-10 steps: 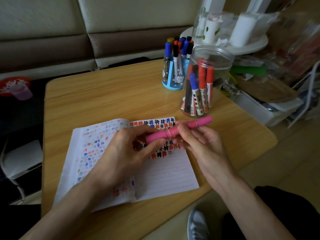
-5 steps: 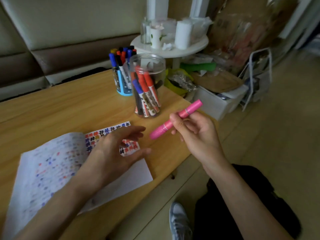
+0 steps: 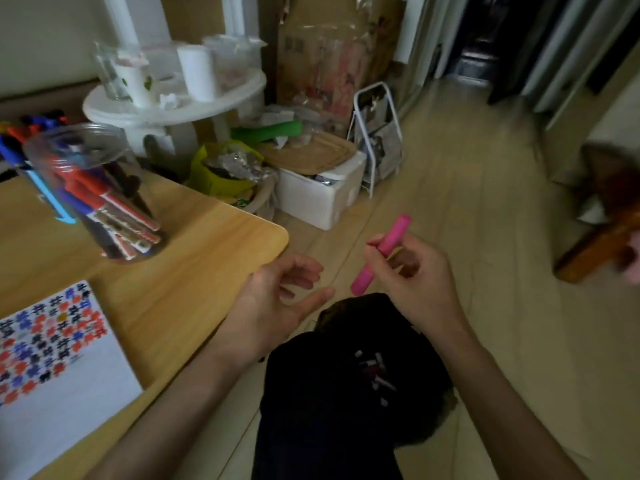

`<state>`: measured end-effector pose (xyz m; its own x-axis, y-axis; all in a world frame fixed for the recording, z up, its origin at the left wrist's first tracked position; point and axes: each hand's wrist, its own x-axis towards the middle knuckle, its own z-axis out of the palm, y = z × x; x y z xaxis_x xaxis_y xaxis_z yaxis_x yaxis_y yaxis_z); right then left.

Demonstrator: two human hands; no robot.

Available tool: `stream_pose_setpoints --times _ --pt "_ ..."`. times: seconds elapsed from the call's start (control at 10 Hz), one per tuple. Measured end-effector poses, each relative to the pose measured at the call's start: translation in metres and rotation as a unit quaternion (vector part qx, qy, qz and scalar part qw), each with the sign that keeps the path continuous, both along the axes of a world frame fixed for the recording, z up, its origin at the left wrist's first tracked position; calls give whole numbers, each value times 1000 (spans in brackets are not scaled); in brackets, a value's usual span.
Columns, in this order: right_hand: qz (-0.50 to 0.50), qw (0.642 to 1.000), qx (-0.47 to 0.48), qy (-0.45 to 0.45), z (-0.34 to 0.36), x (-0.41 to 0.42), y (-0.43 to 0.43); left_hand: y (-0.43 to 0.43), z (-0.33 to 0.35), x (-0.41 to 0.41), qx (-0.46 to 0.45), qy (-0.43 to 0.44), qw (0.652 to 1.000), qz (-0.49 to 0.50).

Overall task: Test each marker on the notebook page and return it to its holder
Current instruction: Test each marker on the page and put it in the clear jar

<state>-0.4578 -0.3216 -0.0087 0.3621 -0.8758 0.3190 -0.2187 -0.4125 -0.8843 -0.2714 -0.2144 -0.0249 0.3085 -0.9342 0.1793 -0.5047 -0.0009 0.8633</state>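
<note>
right hand (image 3: 412,285): pinches pink marker (image 3: 381,254), tilted, right of centre, off the bench (image 3: 194,271) | left hand (image 3: 277,299): fingers loose, holding nothing, centre, at bench edge | notebook (image 3: 52,358): lower left on bench, page covered in coloured marks | clear jar (image 3: 93,192) of markers: left on bench

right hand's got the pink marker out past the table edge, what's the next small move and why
Probably swing the right hand left, over the table. It holds the pink marker above the floor, while the notebook and the clear jar of markers both sit on the table, so testing or returning starts there. The left hand is free.
</note>
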Motion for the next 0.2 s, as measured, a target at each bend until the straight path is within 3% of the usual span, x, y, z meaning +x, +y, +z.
stream_pose_setpoints --times 0.2 --pt "-1 1000 -14 -11 -6 -9 -2 4 -4 -2 10 23 1000 6"
